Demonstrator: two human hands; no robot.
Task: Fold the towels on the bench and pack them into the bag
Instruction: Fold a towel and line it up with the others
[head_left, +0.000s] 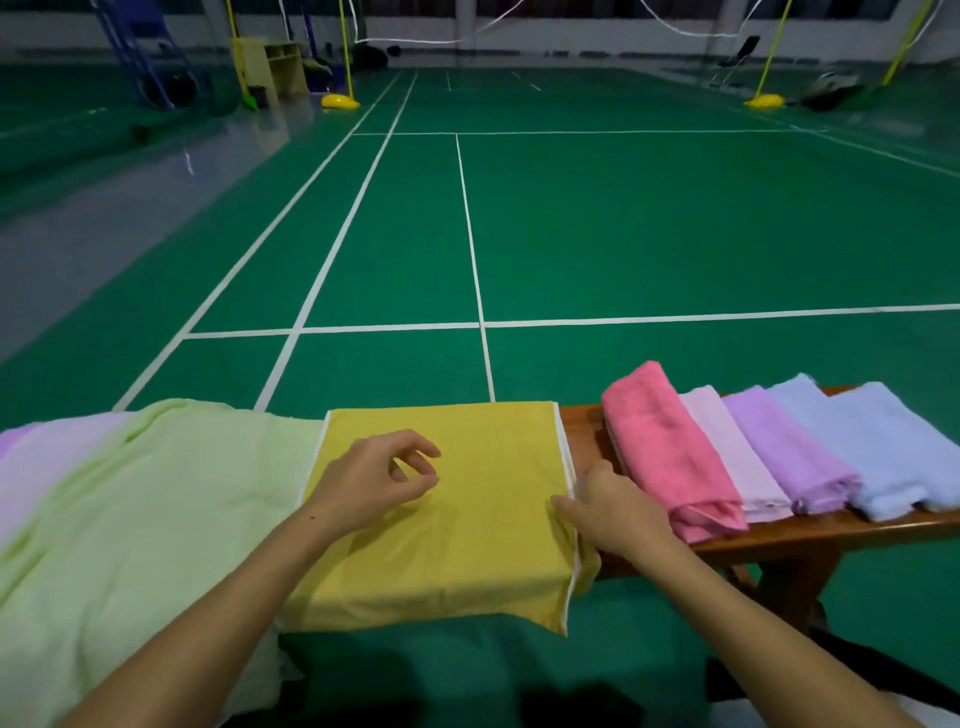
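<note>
**Hands at the yellow towel on the counter**

The right hand sits at the right edge of the yellow towel, its fingers curled down and gripping the white-trimmed border where the cloth hangs over the counter's near side. The left hand hovers over or lightly rests on the towel's left-centre; its fingers are loosely curled with thumb and forefinger nearly meeting, and they hold nothing that can be made out.

The yellow towel lies flat in a squarish fold across the wooden counter, its front edge drooping toward the floor. Touching its left side is a pale green towel, spread wide and rumpled, and beyond that a strip of lilac cloth shows at the far left edge.

To the right of the yellow towel, past a bare patch of wood, a row of folded towels lies side by side, each touching the next: a pink towel, a pale pink towel, a purple towel and a light blue towel.

Beyond the counter stretches a green court floor with white lines; yellow net posts stand at the far end
</note>
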